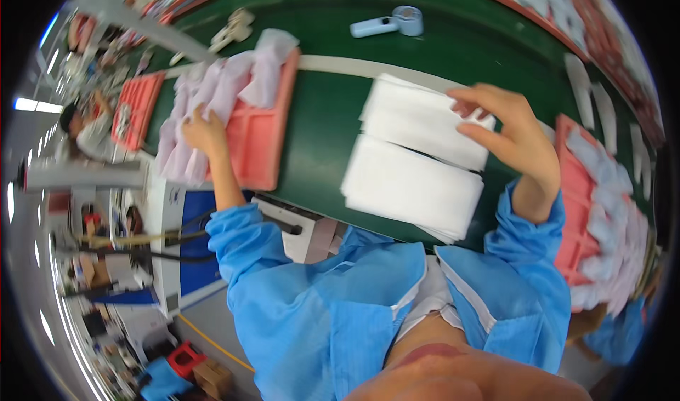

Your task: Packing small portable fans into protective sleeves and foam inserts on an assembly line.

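White, soft sheets lie stacked point(418, 157) on the green belt point(326, 118) under the right hand point(513, 135), whose fingers pinch the far edge to peel one, while the left hand point(204, 133) presses flat, steadying pale pieces point(212, 93) on the pink tray point(258, 139) beneath.

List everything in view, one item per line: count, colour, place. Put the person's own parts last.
white sheet stacks: two, white, centre of the green belt
green belt: one, dark green, under everything
left tray: one, salmon pink, left on the belt
pale pouches: a pile, lilac-white, on the left tray
right tray: one, salmon pink, right edge
handheld device: one, light blue, top of the belt
left hand: on the pale pouches
right hand: fingers on the upper white stack
sleeves: two, blue
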The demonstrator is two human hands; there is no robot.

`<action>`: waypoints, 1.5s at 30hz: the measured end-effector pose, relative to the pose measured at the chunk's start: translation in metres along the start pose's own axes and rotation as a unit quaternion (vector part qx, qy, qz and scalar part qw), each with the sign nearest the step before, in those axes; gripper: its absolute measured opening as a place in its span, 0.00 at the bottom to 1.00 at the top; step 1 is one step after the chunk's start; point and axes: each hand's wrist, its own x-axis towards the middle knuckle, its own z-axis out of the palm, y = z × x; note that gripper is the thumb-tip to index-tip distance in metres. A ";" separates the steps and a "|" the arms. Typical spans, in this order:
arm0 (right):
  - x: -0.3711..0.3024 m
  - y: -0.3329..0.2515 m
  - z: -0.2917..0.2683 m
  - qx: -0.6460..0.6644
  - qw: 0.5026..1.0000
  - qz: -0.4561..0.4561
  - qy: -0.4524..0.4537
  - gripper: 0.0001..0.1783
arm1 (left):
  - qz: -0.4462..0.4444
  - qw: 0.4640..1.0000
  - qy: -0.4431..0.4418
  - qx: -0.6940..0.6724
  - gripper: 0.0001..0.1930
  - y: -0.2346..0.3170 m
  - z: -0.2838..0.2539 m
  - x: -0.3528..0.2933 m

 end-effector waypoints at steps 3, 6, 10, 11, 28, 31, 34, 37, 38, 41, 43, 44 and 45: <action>0.003 0.003 -0.015 0.013 0.996 0.029 0.087 0.18 | 0.166 0.959 0.058 -0.220 0.13 0.112 -0.044 0.005; -0.016 0.013 -0.034 0.049 0.979 0.067 0.184 0.15 | 0.290 0.832 -0.146 -0.450 0.10 0.236 -0.096 -0.045; -0.029 0.016 -0.054 0.045 0.961 0.100 0.254 0.15 | 0.391 0.678 -0.348 -0.516 0.07 0.361 -0.115 -0.120; -0.027 0.017 -0.054 0.020 0.959 0.093 0.266 0.15 | 0.399 0.677 -0.380 -0.488 0.08 0.377 -0.114 -0.136; 0.136 0.270 0.020 -0.029 0.952 0.174 0.249 0.52 | 0.422 0.602 -0.497 -0.461 0.13 0.396 -0.074 -0.178; 0.156 0.262 0.045 -0.041 0.960 0.229 0.153 0.50 | 0.388 0.592 -0.498 -0.502 0.14 0.393 -0.058 -0.187; 0.160 0.228 0.034 -0.006 0.943 0.318 0.102 0.39 | 0.400 0.612 -0.464 -0.500 0.11 0.388 -0.046 -0.186; 0.144 0.170 0.010 0.179 0.928 0.262 0.197 0.36 | 0.385 0.608 -0.467 -0.513 0.07 0.376 -0.041 -0.173; 0.128 0.147 -0.006 0.198 0.931 0.210 0.223 0.36 | 0.347 0.580 -0.503 -0.538 0.06 0.374 -0.046 -0.166; 0.062 0.081 -0.060 0.164 0.937 0.099 0.292 0.36 | 0.238 0.544 -0.499 -0.631 0.05 0.370 -0.076 -0.130; 0.009 0.082 -0.091 0.194 0.918 0.022 0.345 0.37 | 0.193 0.529 -0.472 -0.678 0.04 0.366 -0.097 -0.106; -0.012 0.062 -0.101 0.194 0.916 0.015 0.351 0.39 | 0.162 0.511 -0.479 -0.695 0.04 0.368 -0.107 -0.100; -0.026 0.047 -0.101 0.205 0.914 0.004 0.349 0.41 | 0.125 0.504 -0.482 -0.706 0.04 0.364 -0.114 -0.094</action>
